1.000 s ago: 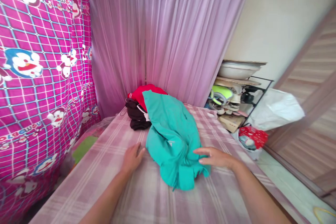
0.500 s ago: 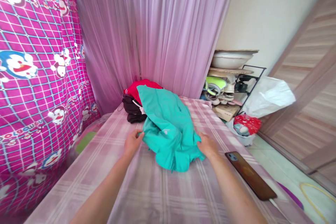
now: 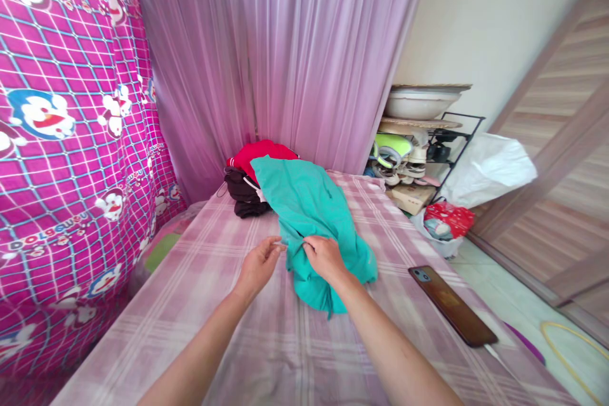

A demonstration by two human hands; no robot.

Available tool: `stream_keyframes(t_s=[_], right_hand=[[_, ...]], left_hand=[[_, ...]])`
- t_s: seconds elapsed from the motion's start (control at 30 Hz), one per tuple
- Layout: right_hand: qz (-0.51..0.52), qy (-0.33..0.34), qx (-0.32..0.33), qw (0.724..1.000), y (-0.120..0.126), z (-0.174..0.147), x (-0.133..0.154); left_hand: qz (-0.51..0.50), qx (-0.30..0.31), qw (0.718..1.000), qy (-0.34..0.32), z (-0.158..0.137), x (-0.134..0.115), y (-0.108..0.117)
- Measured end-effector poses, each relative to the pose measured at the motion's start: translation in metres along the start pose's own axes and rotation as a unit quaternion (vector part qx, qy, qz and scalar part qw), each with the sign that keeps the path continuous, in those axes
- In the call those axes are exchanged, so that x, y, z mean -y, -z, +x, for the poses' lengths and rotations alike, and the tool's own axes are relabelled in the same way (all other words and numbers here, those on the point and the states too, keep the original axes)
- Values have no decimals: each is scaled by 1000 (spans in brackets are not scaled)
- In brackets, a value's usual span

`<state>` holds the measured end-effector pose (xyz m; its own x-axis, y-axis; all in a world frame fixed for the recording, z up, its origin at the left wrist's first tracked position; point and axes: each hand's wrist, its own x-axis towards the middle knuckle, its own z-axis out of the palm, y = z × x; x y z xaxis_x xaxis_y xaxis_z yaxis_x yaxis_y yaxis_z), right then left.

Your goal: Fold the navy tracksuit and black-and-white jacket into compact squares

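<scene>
A rumpled teal jacket (image 3: 323, 196) lies lengthwise on the bed, its far end resting against a pile of clothes. My right hand (image 3: 327, 259) is closed on a fold at the jacket's near left part. At the left edge of the same fabric, my left hand (image 3: 259, 266) has its thumb and fingers pinched together; the bit between the fingertips is small and hard to make out. A small pale logo shows on the jacket's lower right side. Behind it sit a red garment (image 3: 269, 149) and a dark folded garment (image 3: 243, 193).
The bed (image 3: 228, 342) has a pink checked sheet. A brown phone (image 3: 454, 307) with a white cable lies by its right edge. A shoe rack (image 3: 450, 165), a white bag (image 3: 495, 168) and a red bag (image 3: 450, 219) stand on the right. A curtain (image 3: 285, 63) hangs behind.
My right hand has moved left from the jacket's right edge to its near left part. My left hand has shifted slightly right. The jacket's near end looks narrower and its right side now hangs free.
</scene>
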<state>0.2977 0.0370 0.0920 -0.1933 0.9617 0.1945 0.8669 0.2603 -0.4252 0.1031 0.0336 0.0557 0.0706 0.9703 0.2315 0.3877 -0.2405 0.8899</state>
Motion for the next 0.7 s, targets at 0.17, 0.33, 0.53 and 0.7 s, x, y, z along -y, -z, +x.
stream_keyframes(t_s=[0.17,0.33,0.53,0.7], right_hand=[[-34,-26,-86,995,4,3,-32],[-80,-57,-28,995,-1,-10,-40],[-76,90,-168,979,48,-8,-52],[-105,192,-306,926,114,-16,-65]], left_hand=[[48,-25,998,35,5,22,19],[106,-32,993,29,14,41,21],[284,-68,952,-90,57,37,41],[382,-93,915,-90,105,13,33]])
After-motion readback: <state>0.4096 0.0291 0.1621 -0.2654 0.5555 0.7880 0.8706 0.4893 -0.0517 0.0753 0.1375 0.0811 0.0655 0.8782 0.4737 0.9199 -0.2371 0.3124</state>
